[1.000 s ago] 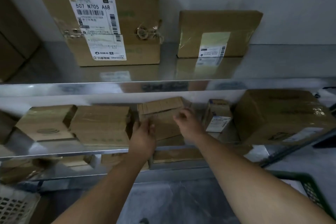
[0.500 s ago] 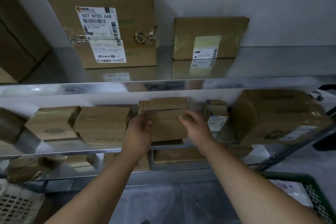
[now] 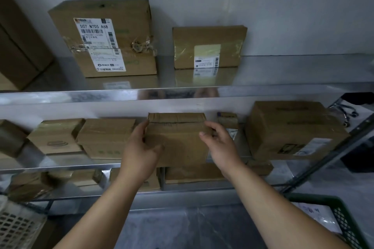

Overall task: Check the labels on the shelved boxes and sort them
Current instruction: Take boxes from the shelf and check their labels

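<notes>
Grey wall point(image 3: 263, 6) behind, we grip the middle cardboard box point(image 3: 178, 139) with left hand point(image 3: 139, 147) and right hand point(image 3: 219, 142); dragging it could topple the small box point(image 3: 227, 120) beside it.

Brown boxes point(image 3: 178, 137), white barcoded label point(image 3: 95, 36), green crate point(image 3: 344, 218)

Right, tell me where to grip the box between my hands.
Take the cardboard box by its left and right side faces, reaching in from the front. The plain box to its left and small labelled box to its right leave gaps, while the upper shelf hangs close above. The left hand and right hand grip there.
</notes>
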